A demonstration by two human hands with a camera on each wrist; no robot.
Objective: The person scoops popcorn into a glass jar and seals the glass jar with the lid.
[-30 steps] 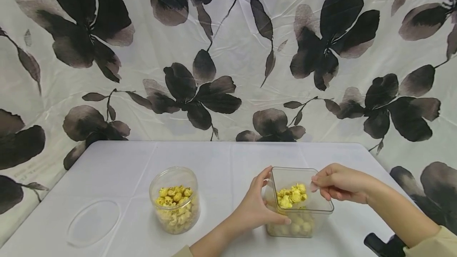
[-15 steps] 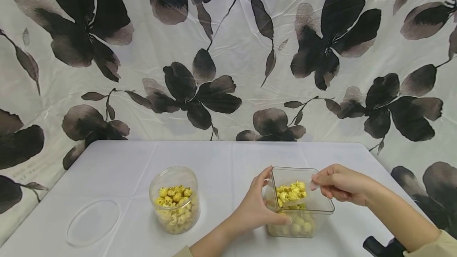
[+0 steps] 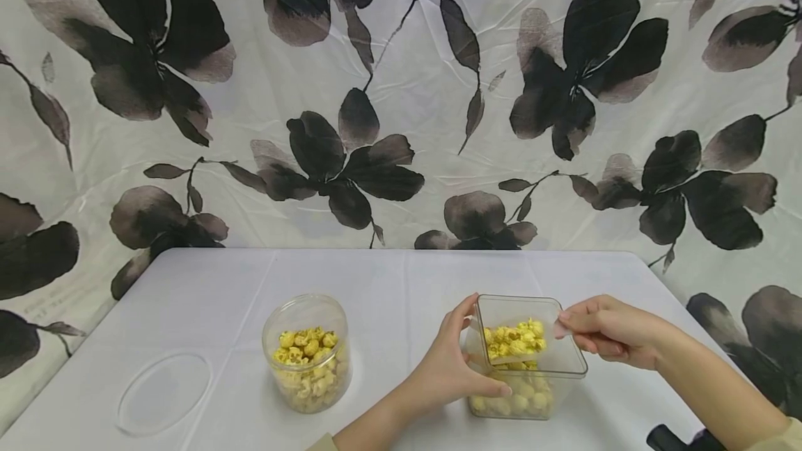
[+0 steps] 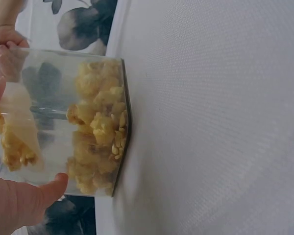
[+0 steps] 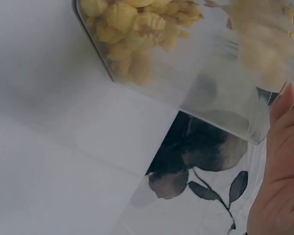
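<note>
In the head view my left hand (image 3: 446, 362) holds the near left corner of a clear square container (image 3: 515, 305), thumb on the front wall. My right hand (image 3: 614, 331) is at the container's right rim and pinches the handle of a translucent scoop (image 4: 25, 110). The scoop lies inside the container's upper part, loaded with yellow popcorn (image 3: 515, 339). More popcorn (image 4: 100, 127) covers the container's bottom, beneath the scoop and apart from it in the left wrist view. In the right wrist view, part of the right hand (image 5: 281, 171) shows beside the rim; the handle is mostly hidden by fingers.
A clear round jar (image 3: 305, 310), partly filled with popcorn, stands open left of the square container. Farther left a clear round lid (image 3: 164, 394) lies flat on the white table (image 3: 388, 284). A black object (image 3: 667, 439) is cut off at the lower right. Floral cloth hangs behind.
The right hand has shifted slightly right and toward me. The scoop's popcorn load has risen a little and spread wider to the right. The left hand and the container stay put.
</note>
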